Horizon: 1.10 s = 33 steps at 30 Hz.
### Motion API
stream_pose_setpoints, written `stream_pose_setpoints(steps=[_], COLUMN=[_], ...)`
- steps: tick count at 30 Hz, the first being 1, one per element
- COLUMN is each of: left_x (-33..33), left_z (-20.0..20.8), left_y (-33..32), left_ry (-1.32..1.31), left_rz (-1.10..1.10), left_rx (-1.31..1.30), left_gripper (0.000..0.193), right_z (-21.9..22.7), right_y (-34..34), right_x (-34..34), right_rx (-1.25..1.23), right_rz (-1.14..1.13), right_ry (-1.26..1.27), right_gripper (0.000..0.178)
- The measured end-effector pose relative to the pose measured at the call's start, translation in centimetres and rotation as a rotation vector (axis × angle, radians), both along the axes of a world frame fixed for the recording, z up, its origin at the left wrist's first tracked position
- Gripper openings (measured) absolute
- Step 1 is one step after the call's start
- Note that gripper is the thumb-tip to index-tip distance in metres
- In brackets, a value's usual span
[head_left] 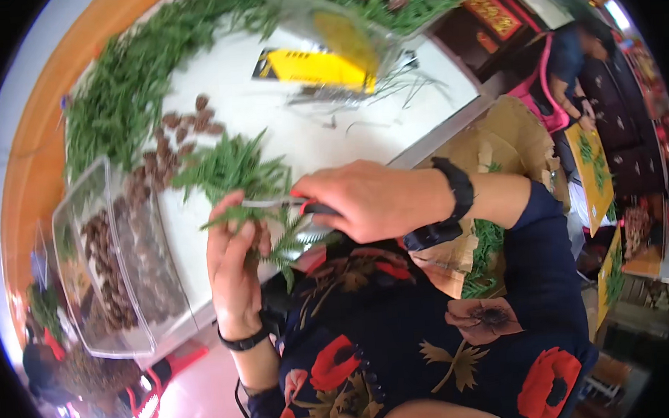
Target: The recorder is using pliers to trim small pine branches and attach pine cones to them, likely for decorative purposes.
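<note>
Gripping a green sprig (237, 218) at the centre of the frame, the left hand (232, 267) curls its fingers and thumb shut around the stems. The right hand (364, 200), just right of it, is clamped on scissors (289, 204) with red handles, the blades laid across the sprig. Both hands sit close together over the near edge of a white table (284, 121). More greenery (116, 92) arcs along the upper left. Brown cones (187, 130) lie scattered beside it, and a clear tub (119, 281) at the left holds more cones. A yellow card (312, 66) rests at the top centre.
</note>
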<state>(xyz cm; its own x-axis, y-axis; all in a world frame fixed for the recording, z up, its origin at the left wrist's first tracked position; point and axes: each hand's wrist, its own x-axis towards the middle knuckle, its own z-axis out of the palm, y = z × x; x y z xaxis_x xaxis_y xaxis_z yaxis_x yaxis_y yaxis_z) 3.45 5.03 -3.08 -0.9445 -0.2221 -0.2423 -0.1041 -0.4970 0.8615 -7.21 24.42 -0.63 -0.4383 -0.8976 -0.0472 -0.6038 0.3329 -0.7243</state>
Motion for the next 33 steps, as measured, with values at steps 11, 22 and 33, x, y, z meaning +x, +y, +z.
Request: stream_pose_setpoints(steps=[11,22,33], left_x=[1.5,5.0,4.7], left_z=[-0.1,-5.6,-10.5], left_y=[0.5,-2.5,-3.8], left_ry=[0.176,-0.096,-0.088], left_rz=[0.119,0.258,0.569], left_rx=[-0.539,-0.848,-1.167], left_gripper=[0.048,0.026,0.018], right_z=[2.8,13.8,9.4], right_y=[2.0,11.5,13.7], right_x=[0.3,-22.0,-35.3], right_rx=[0.003,-0.365,0.207], right_rz=[-0.085,-0.821,-0.823], right_ry=[0.144,0.199,0.446], right_gripper=[0.027,0.044,0.026])
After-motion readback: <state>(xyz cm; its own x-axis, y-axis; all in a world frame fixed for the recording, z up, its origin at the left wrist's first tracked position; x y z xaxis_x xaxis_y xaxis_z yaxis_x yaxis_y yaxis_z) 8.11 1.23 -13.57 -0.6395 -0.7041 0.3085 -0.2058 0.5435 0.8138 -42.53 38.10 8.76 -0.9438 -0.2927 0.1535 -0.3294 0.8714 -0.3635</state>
